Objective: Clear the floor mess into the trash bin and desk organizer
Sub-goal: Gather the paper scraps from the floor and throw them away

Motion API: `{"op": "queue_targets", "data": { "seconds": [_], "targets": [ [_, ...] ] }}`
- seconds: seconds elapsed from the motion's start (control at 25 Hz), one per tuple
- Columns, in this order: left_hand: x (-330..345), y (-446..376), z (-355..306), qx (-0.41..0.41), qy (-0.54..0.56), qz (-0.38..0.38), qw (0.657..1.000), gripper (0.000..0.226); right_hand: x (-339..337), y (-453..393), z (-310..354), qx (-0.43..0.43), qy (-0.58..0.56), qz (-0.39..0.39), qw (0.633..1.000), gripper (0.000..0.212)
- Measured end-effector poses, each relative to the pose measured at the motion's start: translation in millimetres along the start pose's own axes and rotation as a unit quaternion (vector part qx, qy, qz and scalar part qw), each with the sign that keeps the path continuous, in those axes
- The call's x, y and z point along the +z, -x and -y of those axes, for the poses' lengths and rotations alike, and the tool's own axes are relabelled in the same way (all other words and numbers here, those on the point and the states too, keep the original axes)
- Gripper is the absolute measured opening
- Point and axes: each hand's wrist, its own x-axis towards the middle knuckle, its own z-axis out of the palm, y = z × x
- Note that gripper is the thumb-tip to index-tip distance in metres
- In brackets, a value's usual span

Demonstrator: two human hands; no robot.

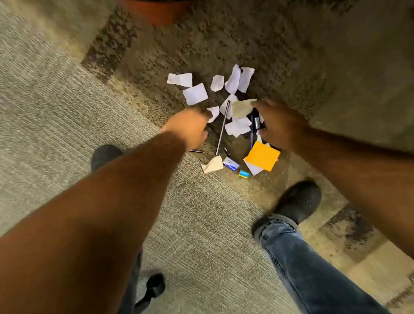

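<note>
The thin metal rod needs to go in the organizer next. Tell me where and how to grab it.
Pinch the metal rod near its lower end, coming down from above with the left hand. It lies flat on the carpet; its upper end rests among the paper scraps, while the lower stretch lies on bare carpet.

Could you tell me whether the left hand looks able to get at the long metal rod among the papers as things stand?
Probably yes. The left hand hovers just left of the rod, which lies exposed on the carpet with nothing between them.
</note>
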Motion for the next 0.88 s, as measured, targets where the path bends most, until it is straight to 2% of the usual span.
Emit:
{"op": "queue_targets", "data": {
  "seconds": [0.12, 0.24, 0.32, 0.52, 0.6, 0.68, 0.8, 0.88],
  "targets": [
    [21, -20, 2, -0.031, 0.007, -0.022, 0.999, 0.068, 19, -34, 16, -0.047, 0.097, -0.031, 0.994, 0.092],
    [39, -31, -11, -0.049, -0.008, -0.007, 0.999, 0.080, 43, -47, 29, 0.004, 0.179, -0.028, 0.983, 0.102],
    [48, -36, -11, -0.064, -0.028, 0.006, 0.998, 0.078, 57, -46, 30, 0.033, 0.186, -0.041, 0.981, 0.102],
    [58, -44, -7, -0.104, -0.049, 0.029, 0.993, 0.063, 79, -56, 32, 0.043, 0.212, -0.059, 0.975, 0.100],
    [58, -50, -6, -0.097, -0.063, 0.016, 0.993, 0.053, 85, -61, 33, 0.046, 0.202, -0.060, 0.976, 0.089],
    [55, -57, -2, -0.074, -0.073, 0.005, 0.995, 0.045, 89, -64, 34, 0.053, 0.181, -0.060, 0.980, 0.069],
    [50, -63, 6, -0.046, -0.082, 0.002, 0.996, 0.042, 91, -65, 29, 0.009, 0.193, -0.053, 0.980, 0.032],
    [46, -63, 7, -0.033, -0.086, 0.005, 0.996, 0.040, 88, -68, 19, -0.022, 0.124, -0.057, 0.990, 0.020]
  ]
}}
